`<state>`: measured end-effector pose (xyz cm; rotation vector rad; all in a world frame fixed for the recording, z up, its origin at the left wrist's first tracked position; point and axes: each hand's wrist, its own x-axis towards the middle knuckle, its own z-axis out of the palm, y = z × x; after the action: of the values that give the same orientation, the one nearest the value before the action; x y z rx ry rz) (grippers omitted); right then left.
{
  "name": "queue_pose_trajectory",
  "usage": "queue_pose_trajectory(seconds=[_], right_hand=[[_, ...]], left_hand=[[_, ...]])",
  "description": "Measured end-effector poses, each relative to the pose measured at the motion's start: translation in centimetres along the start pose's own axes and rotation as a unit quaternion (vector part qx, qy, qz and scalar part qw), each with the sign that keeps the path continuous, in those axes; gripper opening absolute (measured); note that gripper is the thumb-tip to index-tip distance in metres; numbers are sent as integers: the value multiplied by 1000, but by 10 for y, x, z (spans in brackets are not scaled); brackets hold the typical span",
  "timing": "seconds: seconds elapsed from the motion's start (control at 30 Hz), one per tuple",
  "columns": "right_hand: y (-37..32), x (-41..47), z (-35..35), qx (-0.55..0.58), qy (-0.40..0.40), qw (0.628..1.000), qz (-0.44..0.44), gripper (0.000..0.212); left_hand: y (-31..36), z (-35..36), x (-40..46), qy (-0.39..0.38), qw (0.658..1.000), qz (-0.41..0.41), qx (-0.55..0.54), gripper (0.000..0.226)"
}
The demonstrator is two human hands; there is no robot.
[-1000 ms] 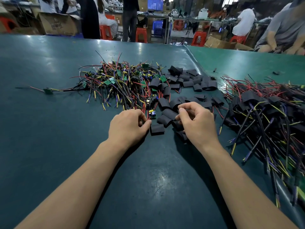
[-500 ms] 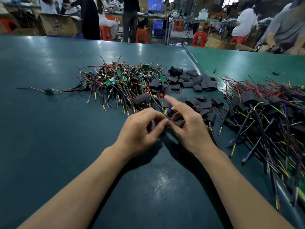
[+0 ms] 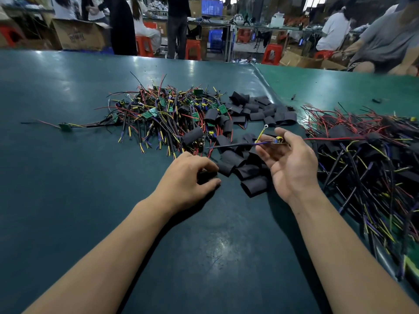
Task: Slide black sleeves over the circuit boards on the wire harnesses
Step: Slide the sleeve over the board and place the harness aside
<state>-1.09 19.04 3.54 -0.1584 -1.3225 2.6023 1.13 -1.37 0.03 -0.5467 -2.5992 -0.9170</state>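
At frame centre, the left hand (image 3: 188,177) curls round a black sleeve (image 3: 207,176) on the table (image 3: 68,200); the right hand (image 3: 290,162), palm up, pinches a bare harness (image 3: 275,140). Sleeved harnesses (image 3: 367,159) pile at right, but many unsleeved harnesses (image 3: 163,116) and loose sleeves (image 3: 256,109) remain upper centre, so I judge much left.

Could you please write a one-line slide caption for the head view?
Left hand grips a black sleeve while right hand holds a bare wire harness.

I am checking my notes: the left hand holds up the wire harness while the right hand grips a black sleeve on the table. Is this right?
The hands are swapped. In the head view, the right hand holds up the wire harness, while the left hand grips a black sleeve on the table.
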Motion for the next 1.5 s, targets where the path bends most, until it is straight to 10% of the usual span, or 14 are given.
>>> queue_pose_trajectory(seconds=[0.47, 0.8, 1.17, 1.5], right_hand=[[-7, 2, -9, 15, -25, 1000, 3, 7], [-18, -2, -10, 191, -140, 962, 137, 26], [-6, -2, -5, -38, -111, 993, -1, 18], [-6, -5, -1, -23, -90, 996, 6, 24]], left_hand=[[-1, -1, 2, 159, 981, -10, -112, 22], [-3, 0, 2, 125, 983, -45, -127, 27], [-6, 1, 1, 116, 979, -30, -166, 32], [-5, 1, 2, 143, 977, 13, -160, 35]])
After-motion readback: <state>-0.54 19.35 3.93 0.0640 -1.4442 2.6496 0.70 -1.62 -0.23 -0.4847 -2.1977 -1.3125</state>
